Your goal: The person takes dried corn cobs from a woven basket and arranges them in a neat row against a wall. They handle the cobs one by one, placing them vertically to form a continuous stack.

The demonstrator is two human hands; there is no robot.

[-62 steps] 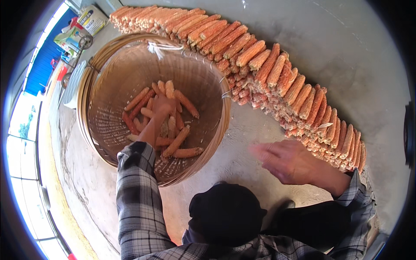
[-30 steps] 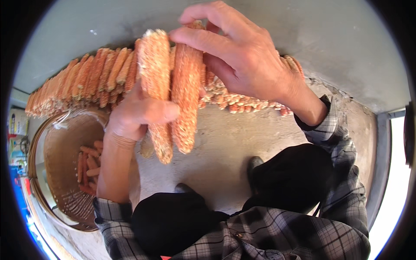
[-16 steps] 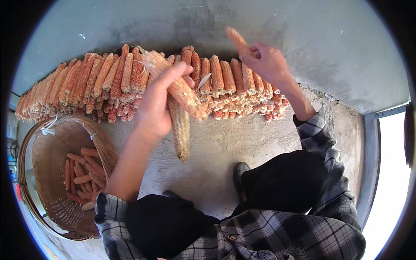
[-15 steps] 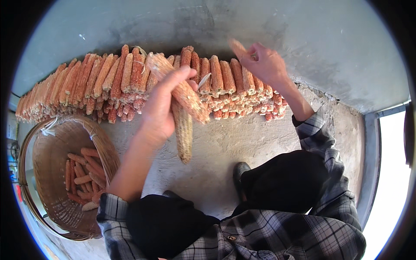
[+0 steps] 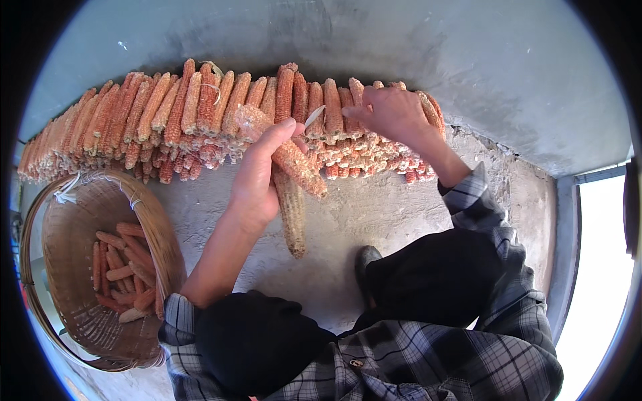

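My left hand point(image 5: 257, 174) is closed round two shelled corn cobs that cross each other. One is a pale reddish corn cob point(image 5: 299, 168) lying slanted on top; the other, a grey-yellow corn cob point(image 5: 289, 217), points down beneath it. My right hand point(image 5: 396, 120) is at the right part of a long stacked row of corn cobs point(image 5: 194, 110) by the wall. Its thumb and fingers are bent about an upright corn cob point(image 5: 356, 90) in the top layer, though the hand covers much of the grip.
A woven basket point(image 5: 170, 244) with a tall handle stands at the lower left, holding several reddish cobs point(image 5: 124, 271). Behind the stack rises a grey wall point(image 5: 374, 40). Concrete floor point(image 5: 328, 227) lies before my feet. A bright doorway point(image 5: 598, 267) is at the right.
My right hand has come down and slightly left with its corn cob, from above the row to its top layer. The left hand has moved slightly, still holding both cobs.
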